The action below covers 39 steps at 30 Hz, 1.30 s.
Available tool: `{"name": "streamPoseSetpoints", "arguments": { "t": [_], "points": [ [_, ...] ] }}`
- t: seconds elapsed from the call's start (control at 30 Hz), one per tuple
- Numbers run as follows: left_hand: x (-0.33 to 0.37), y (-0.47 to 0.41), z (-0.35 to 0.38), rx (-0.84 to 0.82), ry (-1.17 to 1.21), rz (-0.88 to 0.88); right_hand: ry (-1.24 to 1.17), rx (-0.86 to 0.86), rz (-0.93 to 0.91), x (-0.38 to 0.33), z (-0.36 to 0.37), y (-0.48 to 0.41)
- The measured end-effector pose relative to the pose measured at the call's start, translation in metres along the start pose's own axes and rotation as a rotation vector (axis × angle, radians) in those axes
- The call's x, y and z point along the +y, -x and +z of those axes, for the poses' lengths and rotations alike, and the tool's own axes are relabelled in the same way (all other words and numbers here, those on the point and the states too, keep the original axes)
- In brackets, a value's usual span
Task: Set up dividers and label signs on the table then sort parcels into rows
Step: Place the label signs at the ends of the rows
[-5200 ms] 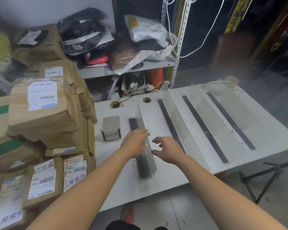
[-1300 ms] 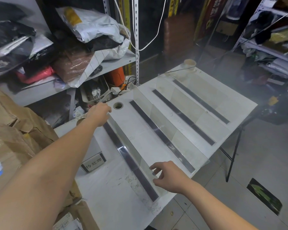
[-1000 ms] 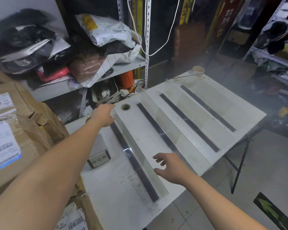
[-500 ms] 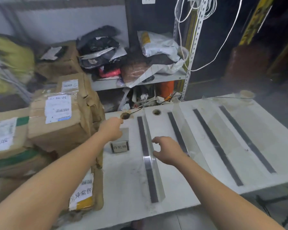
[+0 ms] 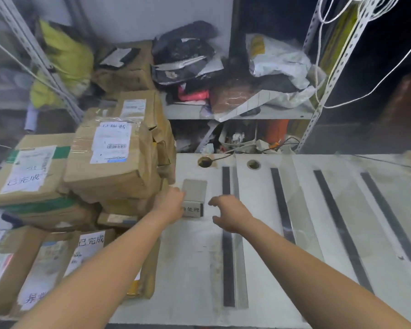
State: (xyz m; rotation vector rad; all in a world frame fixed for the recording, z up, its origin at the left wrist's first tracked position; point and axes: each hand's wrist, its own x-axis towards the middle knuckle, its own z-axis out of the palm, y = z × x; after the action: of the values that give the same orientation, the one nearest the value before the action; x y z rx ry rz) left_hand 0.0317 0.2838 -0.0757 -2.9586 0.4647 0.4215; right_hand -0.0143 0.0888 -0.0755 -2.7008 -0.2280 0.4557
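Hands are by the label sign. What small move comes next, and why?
Probably bring the right hand onto the right edge of the label sign: the left hand is at its left edge, while the right hovers open just short of it.

Parcel stockrm: stacked labelled boxes (image 5: pixel 109 160), steel racks (image 5: pixel 319 96) w/ mailers (image 5: pixel 277 60).

- Light: even, rather dim indoor light from overhead; the white table (image 5: pixel 188 257) is the brightest surface.
- Shadows: soft and faint on the tabletop; near-black void at upper right, behind the shelf upright (image 5: pixel 318 110).
- Glare: pale sheen on the clear dividers (image 5: pixel 301 210), with a milky haze over the table's right side.
- Blur: motion smear throughout; small print on the parcels (image 5: pixel 109 167) is soft, large characters readable.
- Distortion: wide-angle bending; uprights lean inward and edges stretch.
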Motion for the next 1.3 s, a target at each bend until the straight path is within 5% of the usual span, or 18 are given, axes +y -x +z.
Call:
{"name": "streamPoseSetpoints", "arguments": {
  "t": [0.33, 1.3],
  "points": [
    [-0.015, -0.035, 0.031, 0.06, 0.144, 0.027, 0.008, -0.079, 0.065, -0.013, 0.028, -0.078],
    [-0.006, -0.045, 0.04, -0.072, 0.282, 0.017, 0.072, 0.235, -0.063, 0.015, -0.048, -0.057]
  ]
}}
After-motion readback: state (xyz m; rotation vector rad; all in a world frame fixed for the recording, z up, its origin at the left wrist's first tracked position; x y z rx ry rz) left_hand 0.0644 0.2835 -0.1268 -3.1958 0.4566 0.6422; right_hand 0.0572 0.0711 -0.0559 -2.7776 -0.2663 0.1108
